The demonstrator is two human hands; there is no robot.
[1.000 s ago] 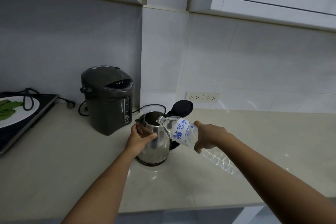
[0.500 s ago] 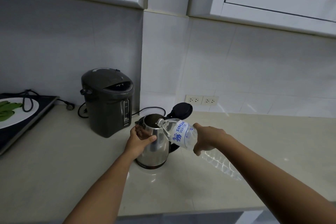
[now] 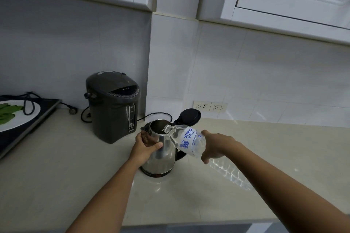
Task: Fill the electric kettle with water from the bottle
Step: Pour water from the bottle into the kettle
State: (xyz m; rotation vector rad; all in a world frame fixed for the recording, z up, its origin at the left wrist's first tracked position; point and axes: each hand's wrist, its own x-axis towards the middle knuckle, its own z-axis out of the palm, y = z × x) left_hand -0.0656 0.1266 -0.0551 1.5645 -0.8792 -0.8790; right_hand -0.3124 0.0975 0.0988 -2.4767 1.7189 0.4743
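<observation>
A stainless steel electric kettle (image 3: 162, 159) stands on the beige counter with its black lid (image 3: 190, 116) flipped up behind it. My left hand (image 3: 144, 148) grips the kettle's left side near the spout. My right hand (image 3: 217, 145) holds a clear plastic water bottle (image 3: 186, 141) with a blue-lettered label, tipped sideways. The bottle's uncapped neck rests over the kettle's open mouth. Water is visible inside the bottle; the pouring stream itself is hard to make out.
A dark grey thermo pot (image 3: 113, 106) stands just left of the kettle against the wall, with cords behind it. A white plate (image 3: 19, 119) of green leaves lies on a black cooktop at far left. Two wall sockets (image 3: 209, 106) sit behind. The counter edge (image 3: 189, 222) runs near me.
The view has drifted slightly, so everything sits a little lower in frame. Both hands, the bottle and the kettle keep the same pose relative to each other.
</observation>
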